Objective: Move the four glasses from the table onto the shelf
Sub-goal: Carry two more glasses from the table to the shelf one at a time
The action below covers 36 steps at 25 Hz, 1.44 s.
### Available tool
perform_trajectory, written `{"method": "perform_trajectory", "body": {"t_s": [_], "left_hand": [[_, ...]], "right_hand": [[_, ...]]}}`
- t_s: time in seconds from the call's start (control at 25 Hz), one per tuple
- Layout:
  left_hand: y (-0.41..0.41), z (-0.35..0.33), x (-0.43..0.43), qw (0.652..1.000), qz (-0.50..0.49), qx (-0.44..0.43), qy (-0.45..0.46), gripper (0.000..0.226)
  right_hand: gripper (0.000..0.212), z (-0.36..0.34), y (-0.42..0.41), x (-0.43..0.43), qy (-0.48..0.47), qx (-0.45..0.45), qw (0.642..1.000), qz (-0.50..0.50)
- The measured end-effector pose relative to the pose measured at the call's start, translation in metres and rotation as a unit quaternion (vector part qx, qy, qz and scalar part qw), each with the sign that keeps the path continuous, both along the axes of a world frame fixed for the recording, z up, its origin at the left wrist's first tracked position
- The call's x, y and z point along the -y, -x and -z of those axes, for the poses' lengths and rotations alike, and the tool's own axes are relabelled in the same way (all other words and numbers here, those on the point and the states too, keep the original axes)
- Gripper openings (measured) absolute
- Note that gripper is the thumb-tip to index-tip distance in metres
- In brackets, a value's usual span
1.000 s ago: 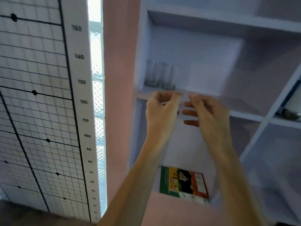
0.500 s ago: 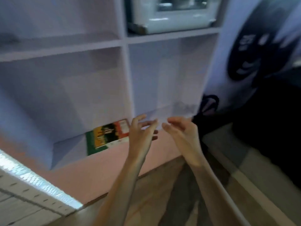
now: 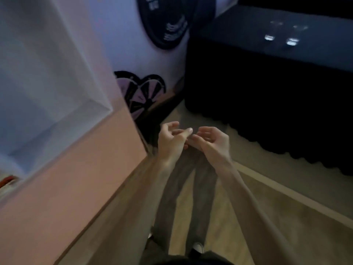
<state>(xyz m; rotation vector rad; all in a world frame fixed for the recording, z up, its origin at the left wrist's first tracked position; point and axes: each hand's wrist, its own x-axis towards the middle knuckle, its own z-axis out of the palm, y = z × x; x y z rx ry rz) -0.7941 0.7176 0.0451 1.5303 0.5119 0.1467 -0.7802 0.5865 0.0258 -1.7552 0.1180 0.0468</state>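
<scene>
Two clear glasses stand on the dark table [image 3: 238, 23] at the top right, one glass [image 3: 272, 30] to the left of the other glass [image 3: 296, 35], both blurred. My left hand [image 3: 172, 140] and my right hand [image 3: 212, 142] hover close together in the middle of the view, far below and left of the glasses. Both hands hold nothing, fingers loosely curled and apart. The white shelf unit [image 3: 47, 73] fills the left side; the glasses on it are out of view.
A black cloth [image 3: 277, 102] hangs from the table down to the wooden floor [image 3: 286, 217]. A round dark sign [image 3: 168, 22] and a heart-shaped dartboard [image 3: 139, 92] lean on the wall between shelf and table. My legs show below my hands.
The view has swung from the shelf with two glasses to the right and down toward the table. Both empty hands have dropped away from the shelf and stayed close together.
</scene>
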Motion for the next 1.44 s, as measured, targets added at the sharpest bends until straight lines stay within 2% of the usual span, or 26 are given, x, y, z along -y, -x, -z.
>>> {"method": "perform_trajectory", "body": {"t_s": [0.12,0.36,0.52,0.68,0.88,1.08,1.12,1.28,1.44], "left_hand": [[-0.040,0.010,0.067,0.996,0.090,-0.012,-0.023,0.020],[-0.134,0.028,0.189,0.975,0.221,-0.006,0.003,0.030],[-0.213,0.033,0.253,0.971,0.237,-0.003,0.017,0.025],[-0.295,0.027,0.300,0.966,0.253,-0.015,0.055,0.038],[-0.387,0.017,0.343,0.954,0.300,-0.001,-0.014,0.029],[-0.460,0.012,0.374,0.960,0.270,-0.041,0.053,0.060],[-0.476,0.012,0.382,0.964,0.258,-0.043,0.047,0.059],[-0.534,0.013,0.419,0.977,0.212,-0.032,-0.008,0.031],[-0.602,0.009,0.460,0.986,0.152,-0.047,0.041,0.043]], "right_hand": [[0.034,-0.001,-0.018,0.068,0.004,-0.007,0.997,0.071],[0.042,-0.002,-0.070,0.179,0.024,0.005,0.983,0.181],[0.048,-0.010,-0.141,0.236,0.034,-0.004,0.975,0.218],[0.051,-0.024,-0.216,0.275,0.064,-0.009,0.971,0.231],[0.057,-0.030,-0.299,0.317,0.056,-0.009,0.971,0.231],[0.059,-0.020,-0.375,0.358,0.033,-0.016,0.972,0.233],[0.059,-0.017,-0.393,0.369,0.030,-0.019,0.973,0.228],[0.060,-0.007,-0.463,0.408,0.020,-0.019,0.982,0.186],[0.070,-0.001,-0.542,0.449,0.039,-0.005,0.984,0.176]]}}
